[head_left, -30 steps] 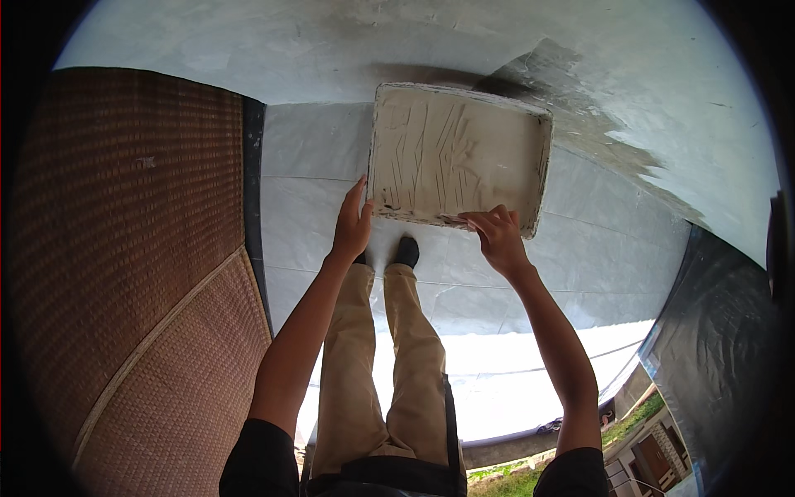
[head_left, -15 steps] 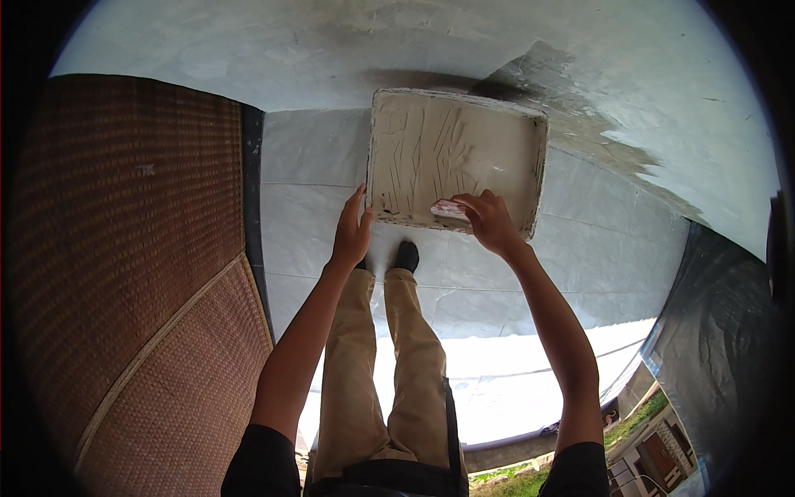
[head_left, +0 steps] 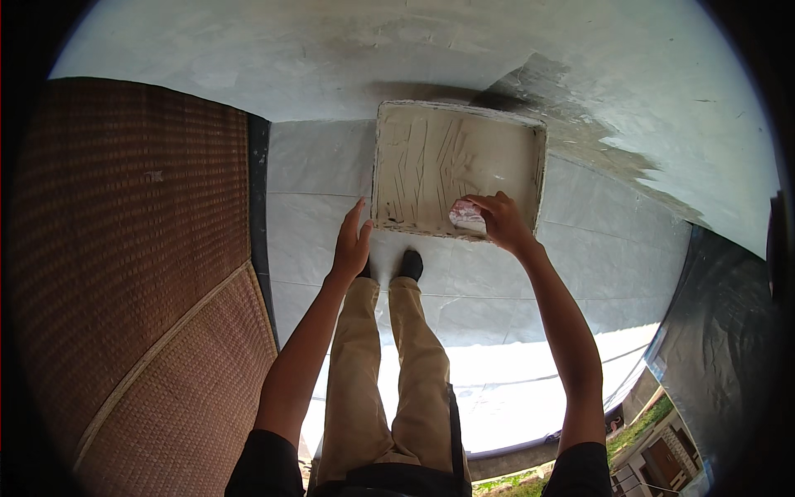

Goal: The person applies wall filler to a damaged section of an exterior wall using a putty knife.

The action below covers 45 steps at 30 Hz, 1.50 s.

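Note:
A rectangular tray with a crusted pale rim lies before me, close to the wall. A layer of smooth beige-grey paste covers its inside, marked with several dark slanting lines. Over its near right part, my right hand is closed on a small flat scraper-like piece, pinkish and smeared white; its exact kind is unclear. Beside the tray's near left edge is my left hand, fingers stretched and thumb apart. Whether its fingertips touch the rim I cannot tell.
A pale wall with a dark damp-looking patch rises beyond the tray. Woven mat panels stand at the left, dark sheeting at the right. Grey tiles cover the floor around my feet.
My right hand has shifted slightly right with the scraper-like piece, which is now turned so that more of its whitish face shows. My left hand stays beside the tray's edge.

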Motion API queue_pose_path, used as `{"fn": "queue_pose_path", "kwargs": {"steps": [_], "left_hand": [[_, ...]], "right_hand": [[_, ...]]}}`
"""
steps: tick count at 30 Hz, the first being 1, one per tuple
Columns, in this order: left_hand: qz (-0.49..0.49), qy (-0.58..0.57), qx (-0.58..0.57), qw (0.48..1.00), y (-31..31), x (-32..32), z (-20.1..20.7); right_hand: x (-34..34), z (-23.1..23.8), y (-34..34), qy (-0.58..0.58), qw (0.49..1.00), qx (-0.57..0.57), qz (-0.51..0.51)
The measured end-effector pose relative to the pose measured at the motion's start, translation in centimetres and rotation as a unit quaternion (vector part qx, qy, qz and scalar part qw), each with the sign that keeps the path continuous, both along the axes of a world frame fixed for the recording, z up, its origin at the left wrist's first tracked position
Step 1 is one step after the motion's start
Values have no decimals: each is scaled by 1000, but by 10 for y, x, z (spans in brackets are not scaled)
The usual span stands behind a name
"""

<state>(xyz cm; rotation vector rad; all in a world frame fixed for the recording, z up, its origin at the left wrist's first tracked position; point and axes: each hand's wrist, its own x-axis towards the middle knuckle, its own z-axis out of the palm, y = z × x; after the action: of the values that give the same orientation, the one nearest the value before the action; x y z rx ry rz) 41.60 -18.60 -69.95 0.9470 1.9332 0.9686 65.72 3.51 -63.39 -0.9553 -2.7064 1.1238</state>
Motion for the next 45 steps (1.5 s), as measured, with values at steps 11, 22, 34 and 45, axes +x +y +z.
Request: {"fn": "queue_pose_path", "kwargs": {"steps": [11, 22, 34, 45], "left_hand": [[-4, 20, 21, 1000, 2, -4, 16], [-25, 60, 62, 996, 28, -20, 82], [-7, 113, 157, 981, 59, -65, 274], [64, 183, 313, 930, 66, -129, 465]], "right_hand": [[15, 9, 24, -112, 993, 7, -29], [31, 76, 42, -121, 921, -271, -251], [16, 216, 13, 336, 696, -588, -237], [-64, 401, 8, 432, 712, -544, -103]]}}
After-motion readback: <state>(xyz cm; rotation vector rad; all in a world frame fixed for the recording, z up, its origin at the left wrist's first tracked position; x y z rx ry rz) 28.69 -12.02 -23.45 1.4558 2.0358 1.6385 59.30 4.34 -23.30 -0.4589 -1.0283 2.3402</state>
